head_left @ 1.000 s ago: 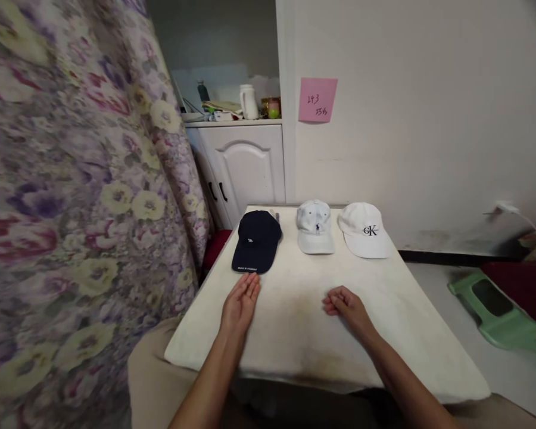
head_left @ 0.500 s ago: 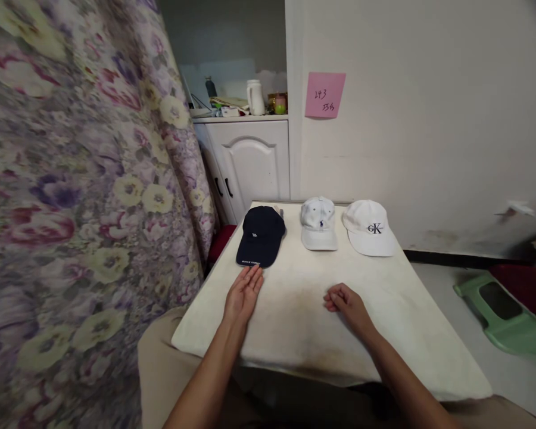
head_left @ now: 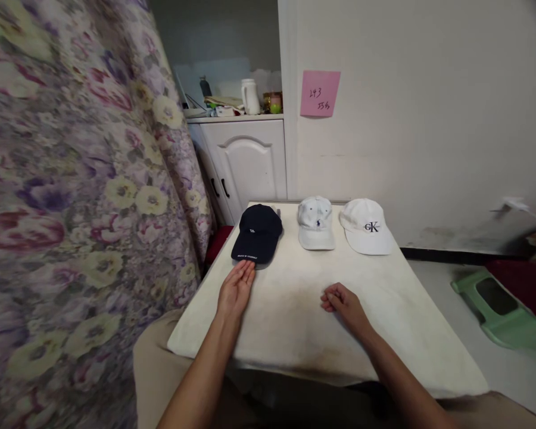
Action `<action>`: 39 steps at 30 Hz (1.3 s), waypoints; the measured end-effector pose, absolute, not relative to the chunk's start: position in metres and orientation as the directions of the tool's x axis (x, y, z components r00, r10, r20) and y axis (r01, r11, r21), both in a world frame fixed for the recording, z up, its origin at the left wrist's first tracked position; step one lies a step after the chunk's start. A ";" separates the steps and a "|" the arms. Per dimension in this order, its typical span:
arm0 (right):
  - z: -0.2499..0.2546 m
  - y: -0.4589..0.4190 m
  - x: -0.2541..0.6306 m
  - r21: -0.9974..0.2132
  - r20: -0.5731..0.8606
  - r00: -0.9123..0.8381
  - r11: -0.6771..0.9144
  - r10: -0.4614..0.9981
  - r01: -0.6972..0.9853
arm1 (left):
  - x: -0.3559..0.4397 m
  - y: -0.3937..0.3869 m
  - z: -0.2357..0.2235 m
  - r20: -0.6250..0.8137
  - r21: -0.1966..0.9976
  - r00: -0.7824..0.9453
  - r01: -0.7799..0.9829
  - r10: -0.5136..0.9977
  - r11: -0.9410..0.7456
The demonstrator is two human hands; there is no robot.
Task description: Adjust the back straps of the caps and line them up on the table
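Three caps lie in a row at the far side of a small white table (head_left: 397, 310): a navy cap (head_left: 258, 233) on the left, a pale cap with a small dark logo (head_left: 315, 222) in the middle, and a white cap with black letters (head_left: 366, 226) on the right. My left hand (head_left: 236, 291) lies flat on the table with fingers stretched out, its fingertips at the navy cap's brim. My right hand (head_left: 343, 302) rests on the table near the middle, fingers curled loosely, with nothing visible in it.
A flowered curtain (head_left: 71, 196) hangs close on the left. Behind the table is a white wall with a pink note (head_left: 320, 93), and a white cabinet (head_left: 245, 164) with a jug and clutter on top. A green plastic stool (head_left: 495, 307) stands on the floor at right.
My left hand has slid forward until its fingertips reach the navy cap's brim. The right hand has stayed where it was. The view shifted slightly.
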State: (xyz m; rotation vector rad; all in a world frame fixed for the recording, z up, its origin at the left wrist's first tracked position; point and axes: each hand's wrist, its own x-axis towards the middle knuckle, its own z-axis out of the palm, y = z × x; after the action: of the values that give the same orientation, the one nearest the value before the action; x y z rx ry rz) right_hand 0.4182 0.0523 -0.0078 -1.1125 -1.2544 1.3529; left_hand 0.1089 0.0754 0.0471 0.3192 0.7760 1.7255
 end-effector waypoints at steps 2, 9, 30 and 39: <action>-0.008 0.052 0.418 -0.998 -0.017 -0.139 -0.024 0.990 -0.053 | 0.109 0.081 0.054 -0.181 0.628 -0.287 -0.770 0.941 -0.114; -0.005 0.052 0.417 -0.999 -0.009 -0.144 -0.015 0.990 -0.038 | 0.113 0.119 0.081 -0.243 0.543 -0.222 -0.838 0.944 -0.058; 0.002 0.061 0.425 -0.965 -0.033 -0.174 -0.077 0.984 -0.251 | 0.168 0.116 0.104 -0.122 0.455 -0.096 -0.890 0.988 -0.031; 0.069 0.066 0.449 -0.782 0.157 -0.145 0.033 0.977 -0.623 | 0.238 0.031 0.017 -0.162 0.473 0.281 -0.819 0.946 0.324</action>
State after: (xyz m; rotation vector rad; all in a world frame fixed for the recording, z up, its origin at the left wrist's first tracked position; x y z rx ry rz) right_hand 0.4493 0.0663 0.0694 -0.5395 -0.8746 1.5112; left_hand 0.2381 0.0307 0.0171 0.3244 0.4536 1.2105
